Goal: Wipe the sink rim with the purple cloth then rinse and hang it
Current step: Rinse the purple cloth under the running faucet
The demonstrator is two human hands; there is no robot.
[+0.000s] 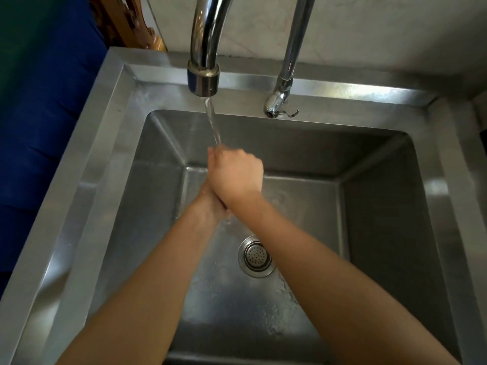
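No purple cloth shows anywhere; it may be wadded between the palms, but I cannot tell. The right hand (235, 175) lies over the left hand (210, 204) above the basin, right under the stream (213, 122) from the tap (204, 77), the right nearer the spout. The right fingers bend down over the left hand; the left fingers are hidden. The steel sink (79, 180) is wet, and the drain (255, 256) sits below the wrists.
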